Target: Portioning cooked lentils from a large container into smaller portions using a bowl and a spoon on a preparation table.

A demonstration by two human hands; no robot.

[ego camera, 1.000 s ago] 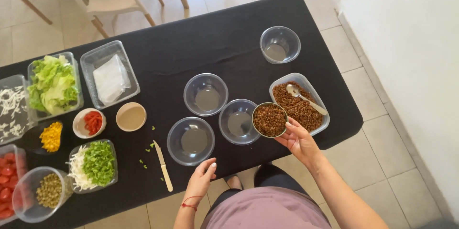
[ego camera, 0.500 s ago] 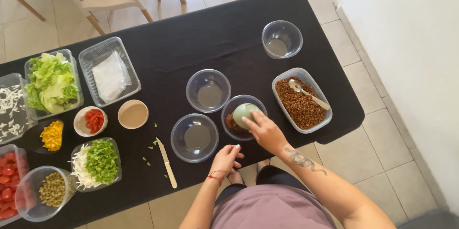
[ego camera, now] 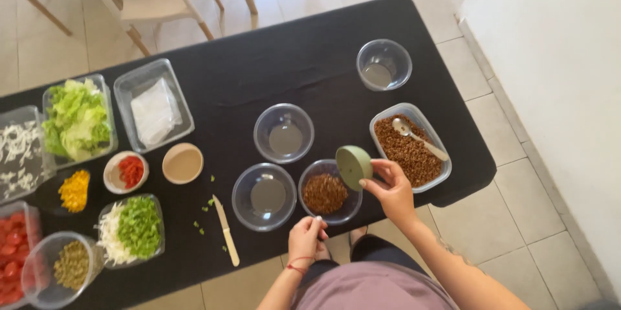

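My right hand (ego camera: pixel 390 188) grips a small green bowl (ego camera: pixel 354 167), tipped on its side above a clear plastic bowl (ego camera: pixel 331 192) that holds a heap of brown grains (ego camera: pixel 325 193). My left hand (ego camera: pixel 306 237) rests at the near table edge, fingers curled against that bowl's rim. To the right stands a rectangular clear tub of the same brown grains (ego camera: pixel 409 148) with a spoon (ego camera: pixel 419 140) lying in it. Two empty clear bowls (ego camera: pixel 264 196) (ego camera: pixel 283 132) sit to the left and behind.
A third empty clear bowl (ego camera: pixel 383 64) stands at the far right. A knife (ego camera: pixel 226 239) lies near the front edge. Tubs of lettuce (ego camera: pixel 76 119), chopped greens (ego camera: pixel 132 229), tomatoes (ego camera: pixel 14 261), corn (ego camera: pixel 74 190) and red pepper (ego camera: pixel 127 171) fill the left of the black table (ego camera: pixel 259 64).
My right hand carried the green bowl, full of grains, left from the tub, turned it over the clear bowl and emptied it; grains now lie there. My left hand moved right to that bowl.
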